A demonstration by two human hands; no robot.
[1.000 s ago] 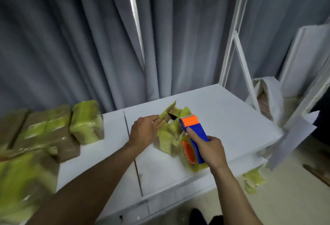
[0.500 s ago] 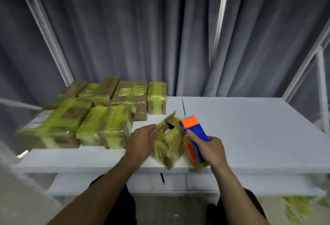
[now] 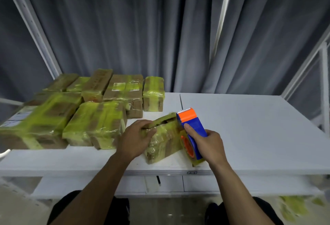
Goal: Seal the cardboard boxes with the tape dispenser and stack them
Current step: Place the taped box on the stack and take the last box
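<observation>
A small cardboard box (image 3: 163, 143) wrapped in yellow-green tape sits near the front edge of the white table (image 3: 250, 131). Its top flap is almost down, with a dark gap still showing. My left hand (image 3: 135, 138) grips the box's left side, fingers curled over the flap. My right hand (image 3: 208, 142) grips the blue and orange tape dispenser (image 3: 192, 127), which stands against the box's right side with its orange blade end up by the flap. The tape roll sits low, partly hidden behind my hand.
Several taped boxes (image 3: 96, 123) stand packed together on the left half of the table, reaching back to the grey curtain (image 3: 160, 28). White rack posts (image 3: 30, 21) rise at both sides. Tape scraps (image 3: 292, 205) lie on the floor at lower right.
The view swung left and steadied, bringing the taped boxes into sight. My left hand has pressed the raised flap down onto the box. The dispenser stays beside the box.
</observation>
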